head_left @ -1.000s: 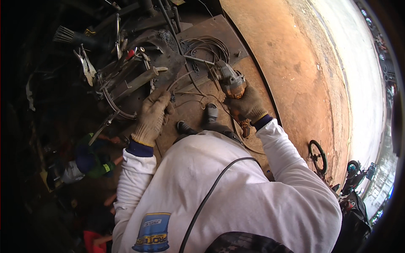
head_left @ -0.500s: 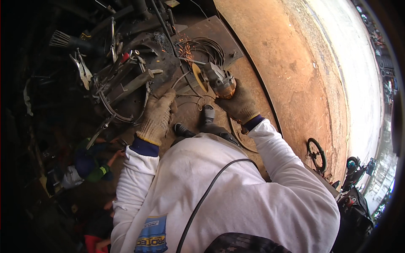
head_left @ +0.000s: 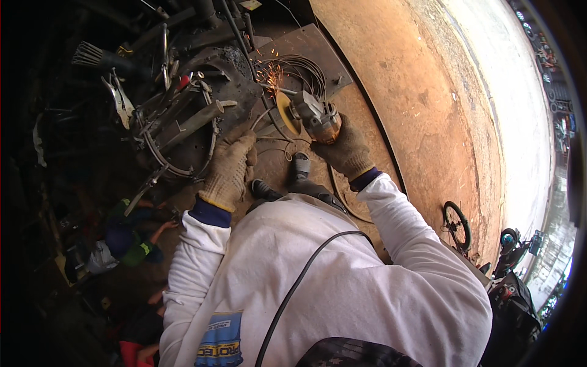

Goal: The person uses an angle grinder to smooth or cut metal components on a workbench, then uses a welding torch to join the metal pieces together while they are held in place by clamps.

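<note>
Head view: up and left of the left hand hang silver metal locking pliers (head_left: 124,110); nearer that hand sits a ring-shaped dark metal frame (head_left: 158,156). Our left hand (head_left: 225,174), in a tan knitted glove, is pinched on a thin, curved grey metal rod (head_left: 262,115), which extends up and right from the fingertips. We judge it light, springy and possibly hot; grip well back from the thin yellow round disc (head_left: 286,114). Orange sparks (head_left: 269,74) fly above that disc. Our right hand (head_left: 347,150), likewise gloved, is wrapped around the grey-and-orange angle grinder (head_left: 321,122): probably rigid, fairly heavy, liable to kick; hold its body firmly.
</note>
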A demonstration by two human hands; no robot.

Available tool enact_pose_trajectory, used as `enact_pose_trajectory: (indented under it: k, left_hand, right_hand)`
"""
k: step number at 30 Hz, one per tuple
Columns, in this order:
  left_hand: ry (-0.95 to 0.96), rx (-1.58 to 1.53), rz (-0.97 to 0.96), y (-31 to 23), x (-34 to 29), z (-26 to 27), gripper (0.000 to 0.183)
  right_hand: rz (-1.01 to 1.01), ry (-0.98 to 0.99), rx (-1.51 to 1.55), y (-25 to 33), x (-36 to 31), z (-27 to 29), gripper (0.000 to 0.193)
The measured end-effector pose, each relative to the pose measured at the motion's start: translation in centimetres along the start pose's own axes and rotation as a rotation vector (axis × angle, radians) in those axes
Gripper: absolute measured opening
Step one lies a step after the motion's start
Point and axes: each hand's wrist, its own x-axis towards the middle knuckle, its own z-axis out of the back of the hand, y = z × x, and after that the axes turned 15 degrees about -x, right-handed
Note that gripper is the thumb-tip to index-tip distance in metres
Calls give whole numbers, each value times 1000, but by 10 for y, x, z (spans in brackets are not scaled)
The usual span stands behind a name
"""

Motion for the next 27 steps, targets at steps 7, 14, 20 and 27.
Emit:
enact_pose_trajectory:
  k: [7,14,20,27]
  left_hand:
    - [-126,-95,70,-3,-3,-5,11]
    - [-121,-39,64,-5,-5,-11,15]
    - [-56,-22,110,-7,3,-7,18]
    - [-43,-110,143,-6,0,-7,18]
  right_hand:
    - [-55,1,-42,12,-2,9,83]
    - [-35,-38,52,11,-8,11,79]
    - [-4,-46,16,7,-3,4,84]
    - [27,-70,-11,2,1,-3,83]
